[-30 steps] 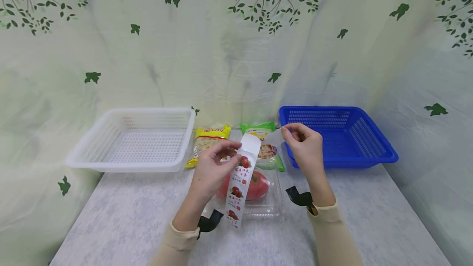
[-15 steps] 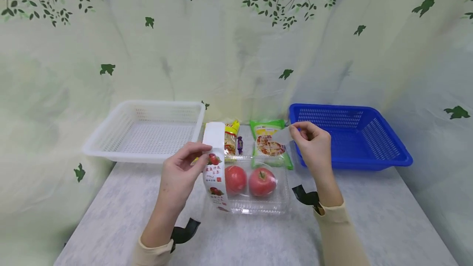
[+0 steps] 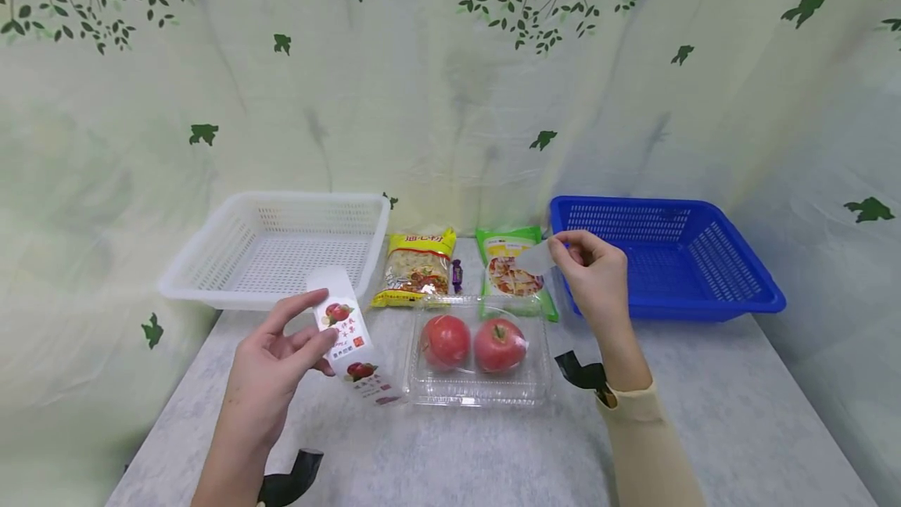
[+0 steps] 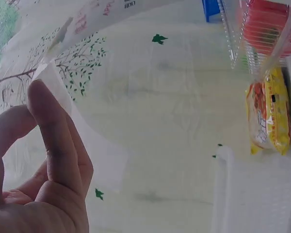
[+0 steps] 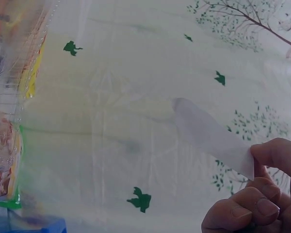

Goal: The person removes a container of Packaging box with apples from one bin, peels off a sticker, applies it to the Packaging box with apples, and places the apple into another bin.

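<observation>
In the head view, my left hand [image 3: 267,374] pinches a strip of stickers [image 3: 346,335] printed with red apples and red characters. The strip slants down to the right, left of a clear plastic box [image 3: 479,395]. Two red apples, one on the left [image 3: 446,341] and one on the right [image 3: 500,344], sit inside the box, which looks closed. Thumb and forefinger of my right hand [image 3: 594,280] pinch a small pale sticker [image 3: 535,258] by its edge, above the green food bag. The right wrist view shows this sticker [image 5: 211,138] plain on the visible side, tapering leftward.
Behind the box lie a yellow food bag [image 3: 417,266], a small purple wrapped sweet [image 3: 457,276] and a green food bag [image 3: 511,272]. A white basket [image 3: 211,288] stands at the back left, a blue basket [image 3: 676,307] at the back right. A leaf-printed curtain hangs behind.
My left hand has moved left and down with the strip, from over the box to beside it, uncovering the apples and the yellow bag. My right hand keeps its hold on the sticker, nearly still.
</observation>
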Demonstrator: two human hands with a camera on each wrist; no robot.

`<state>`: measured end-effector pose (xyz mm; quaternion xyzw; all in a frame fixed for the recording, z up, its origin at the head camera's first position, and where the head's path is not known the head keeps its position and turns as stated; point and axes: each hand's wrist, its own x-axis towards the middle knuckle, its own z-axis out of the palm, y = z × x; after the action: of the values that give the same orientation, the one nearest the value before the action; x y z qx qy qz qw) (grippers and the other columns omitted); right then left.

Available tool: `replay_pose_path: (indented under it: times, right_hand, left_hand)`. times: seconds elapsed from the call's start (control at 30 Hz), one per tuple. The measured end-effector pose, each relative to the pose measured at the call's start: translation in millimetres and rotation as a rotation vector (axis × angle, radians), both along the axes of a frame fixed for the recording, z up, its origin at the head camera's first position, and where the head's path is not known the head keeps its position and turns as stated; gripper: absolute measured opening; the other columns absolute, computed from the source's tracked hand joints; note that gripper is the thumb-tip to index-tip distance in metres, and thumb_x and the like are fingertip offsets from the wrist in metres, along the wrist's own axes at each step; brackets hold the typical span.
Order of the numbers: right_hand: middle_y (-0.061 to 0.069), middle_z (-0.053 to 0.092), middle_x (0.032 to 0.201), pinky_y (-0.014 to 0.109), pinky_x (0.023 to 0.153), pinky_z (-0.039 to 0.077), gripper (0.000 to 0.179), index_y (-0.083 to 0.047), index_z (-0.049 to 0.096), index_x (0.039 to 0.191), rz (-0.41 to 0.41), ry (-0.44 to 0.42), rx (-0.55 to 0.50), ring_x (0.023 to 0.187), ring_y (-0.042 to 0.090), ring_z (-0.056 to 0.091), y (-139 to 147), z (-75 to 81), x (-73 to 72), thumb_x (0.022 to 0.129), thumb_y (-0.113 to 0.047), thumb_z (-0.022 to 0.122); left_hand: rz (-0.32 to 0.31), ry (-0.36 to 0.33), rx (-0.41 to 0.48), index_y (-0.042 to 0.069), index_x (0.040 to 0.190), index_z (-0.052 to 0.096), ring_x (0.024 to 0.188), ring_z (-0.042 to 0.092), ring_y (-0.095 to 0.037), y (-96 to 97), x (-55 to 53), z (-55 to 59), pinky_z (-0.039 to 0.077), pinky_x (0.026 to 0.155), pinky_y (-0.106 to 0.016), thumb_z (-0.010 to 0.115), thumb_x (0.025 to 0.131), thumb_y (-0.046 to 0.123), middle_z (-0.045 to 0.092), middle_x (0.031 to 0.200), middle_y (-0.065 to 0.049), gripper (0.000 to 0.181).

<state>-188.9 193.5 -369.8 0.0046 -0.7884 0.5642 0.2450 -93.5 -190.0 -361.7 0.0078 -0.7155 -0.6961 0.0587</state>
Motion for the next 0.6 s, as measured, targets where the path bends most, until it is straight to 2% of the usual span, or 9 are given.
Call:
replay_pose_path:
  times: [0.1, 0.3, 0.43, 0.6]
  right_hand:
    - [-0.001, 0.046, 0.073, 0.02, 0.056, 0.031, 0.015, -0.003, 0.078, 0.099, -0.002, 0.001, -0.001, 0.066, 0.011, 0.042, 1, -0.8, -1.0, 0.099, -0.017, 0.076]
    - [-0.002, 0.046, 0.072, 0.02, 0.055, 0.03, 0.014, -0.003, 0.078, 0.098, 0.012, 0.01, -0.01, 0.065, 0.011, 0.041, 1, -1.3, -1.5, 0.098, -0.017, 0.076]
    - [-0.002, 0.046, 0.072, 0.021, 0.054, 0.03, 0.014, -0.003, 0.078, 0.098, 0.015, 0.009, -0.014, 0.064, 0.01, 0.041, 1, -1.8, -1.8, 0.098, -0.017, 0.076]
    - [-0.002, 0.046, 0.072, 0.021, 0.055, 0.03, 0.014, -0.003, 0.077, 0.098, 0.005, -0.006, -0.013, 0.065, 0.01, 0.041, 2, -2.1, -3.1, 0.099, -0.017, 0.076]
  left_hand:
    - [-0.032, -0.038, -0.007, 0.009, 0.15, 0.056, 0.077, 0.072, -0.009, -14.2, 3.0, -5.4, 0.063, 0.067, -0.029, 0.079, 0.094, 0.004, 0.074, 0.119, 0.004, 0.061]
    - [-0.124, -0.1, -0.069, 0.009, 0.155, 0.049, 0.077, 0.072, -0.01, -41.1, 5.8, -21.0, 0.064, 0.072, -0.029, 0.077, 0.096, 0.003, 0.077, 0.1, 0.004, 0.065]
    - [-0.119, -0.21, -0.178, 0.012, 0.159, 0.043, 0.076, 0.076, -0.017, -53.7, 2.5, -32.1, 0.062, 0.081, -0.025, 0.077, 0.098, 0.013, 0.08, 0.093, 0.002, 0.07]
    - [-0.101, -0.363, -0.286, 0.016, 0.164, 0.035, 0.081, 0.078, -0.023, -67.7, -6.8, -51.2, 0.053, 0.089, -0.022, 0.076, 0.1, 0.024, 0.081, 0.102, 0.003, 0.077]
